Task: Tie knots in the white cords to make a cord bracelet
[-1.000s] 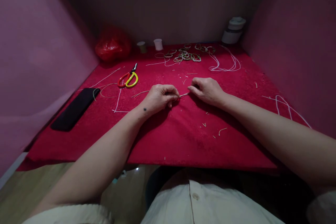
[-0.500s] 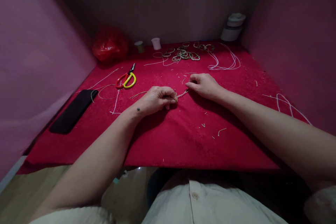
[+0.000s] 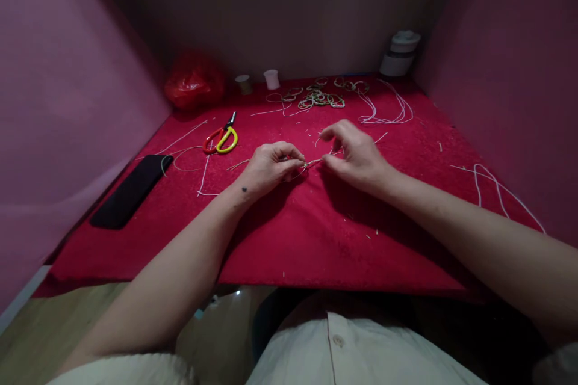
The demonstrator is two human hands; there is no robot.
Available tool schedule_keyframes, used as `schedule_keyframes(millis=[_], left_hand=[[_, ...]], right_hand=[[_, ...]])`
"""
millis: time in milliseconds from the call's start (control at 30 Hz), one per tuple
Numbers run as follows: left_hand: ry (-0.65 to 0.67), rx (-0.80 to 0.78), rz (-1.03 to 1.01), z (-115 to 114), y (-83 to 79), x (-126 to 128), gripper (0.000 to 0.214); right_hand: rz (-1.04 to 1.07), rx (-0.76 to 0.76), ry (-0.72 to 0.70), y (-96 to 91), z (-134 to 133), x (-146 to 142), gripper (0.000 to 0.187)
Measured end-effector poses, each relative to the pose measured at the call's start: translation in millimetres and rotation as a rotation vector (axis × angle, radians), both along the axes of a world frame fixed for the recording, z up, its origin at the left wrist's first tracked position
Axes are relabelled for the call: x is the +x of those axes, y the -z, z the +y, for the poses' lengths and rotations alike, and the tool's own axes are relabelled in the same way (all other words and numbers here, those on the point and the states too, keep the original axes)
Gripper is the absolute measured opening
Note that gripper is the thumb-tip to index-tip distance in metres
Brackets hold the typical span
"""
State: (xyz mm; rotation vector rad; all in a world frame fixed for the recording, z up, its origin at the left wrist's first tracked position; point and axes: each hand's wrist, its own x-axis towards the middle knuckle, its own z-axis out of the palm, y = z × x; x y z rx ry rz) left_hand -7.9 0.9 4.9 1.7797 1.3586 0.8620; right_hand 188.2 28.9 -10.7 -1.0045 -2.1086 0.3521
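Note:
Over the middle of the red cloth, my left hand (image 3: 274,163) pinches a thin knotted cord (image 3: 313,162) between thumb and fingertips. A small greenish knot shows at those fingertips, and pale loose strands trail from both sides of the hand. My right hand (image 3: 357,150) hovers just right of the knot. Its thumb and index finger are spread apart, with the cord's strands running behind and between them; I see no firm grip. Nearest to my left hand on the far side lie scissors (image 3: 222,138) with one red and one yellow handle.
A black phone (image 3: 130,191) lies at the left. Farther back stand a red plastic bag (image 3: 194,84), two thread spools (image 3: 271,79), a pile of braided loops (image 3: 318,98) and a white-lidded container (image 3: 401,54). White cords (image 3: 490,177) and clippings lie on the red cloth (image 3: 289,246).
My right hand has opened from a pinch, its thumb and index finger now apart. My left fingers have shifted slightly, and the greenish knot shows more plainly.

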Motion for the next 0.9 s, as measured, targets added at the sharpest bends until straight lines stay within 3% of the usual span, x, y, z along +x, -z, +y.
schedule_keyframes(millis=[100,200,433,667,800,900], left_hand=[[0.023,0.034,-0.010,0.8,2.5,-0.7,0.004],[0.052,0.062,0.010,1.9,5.0,-0.9,0.004],[0.081,0.091,-0.004,2.8,7.0,0.7,0.007],[0.021,0.066,0.003,6.1,8.6,-0.9,0.010],[-0.082,0.178,0.087,8.0,3.8,-5.3,0.010],[-0.116,0.255,0.144,4.3,-12.2,-13.3,0.011]], right_hand=[[0.099,-0.192,-0.163,6.7,-12.9,-24.4,0.038],[0.161,-0.244,-0.162,13.7,-15.3,-36.2,0.041],[0.293,-0.311,-0.163,23.4,-9.5,-36.3,0.026],[0.513,-0.726,-0.296,17.8,-5.0,-31.6,0.021],[0.518,-0.757,-0.292,13.6,-6.3,-30.7,0.022],[0.496,-0.740,-0.278,12.3,-7.0,-31.4,0.019]])
